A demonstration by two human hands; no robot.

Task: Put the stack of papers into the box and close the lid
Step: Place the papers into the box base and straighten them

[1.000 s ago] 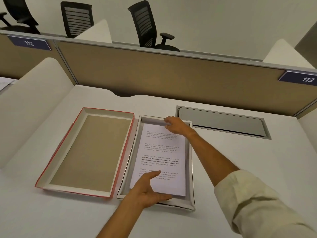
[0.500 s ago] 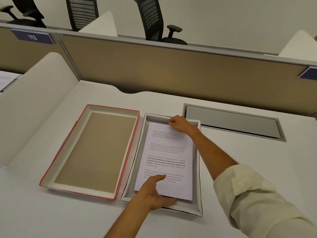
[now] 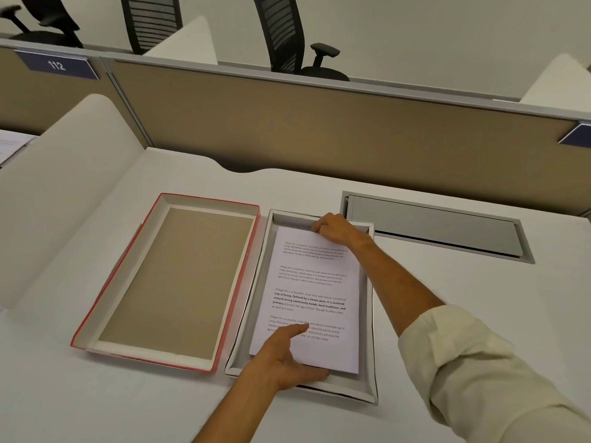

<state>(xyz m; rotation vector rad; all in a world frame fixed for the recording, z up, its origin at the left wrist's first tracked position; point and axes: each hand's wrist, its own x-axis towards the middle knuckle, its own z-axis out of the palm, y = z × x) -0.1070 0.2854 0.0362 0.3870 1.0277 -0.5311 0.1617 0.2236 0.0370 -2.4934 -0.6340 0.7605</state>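
The stack of papers (image 3: 315, 282), white sheets with printed text, lies inside the shallow white box (image 3: 368, 330) in the middle of the desk. My left hand (image 3: 284, 359) holds the stack's near edge, thumb on top and fingers underneath. At the far edge, my right hand (image 3: 335, 230) pinches the stack close to the box's back wall. The red-edged lid (image 3: 172, 282) rests upside down just left of the box, touching it, with its brown inside facing up.
A grey cable hatch (image 3: 435, 227) is set into the desk right of the box. A tan partition (image 3: 319, 129) runs along the back, and a white side divider (image 3: 64, 187) stands on the left. Black office chairs (image 3: 281, 33) are beyond the partition.
The stack has sunk slightly deeper into the box, its near edge now inside the front wall. Both hands keep their hold. My view has shifted a little.
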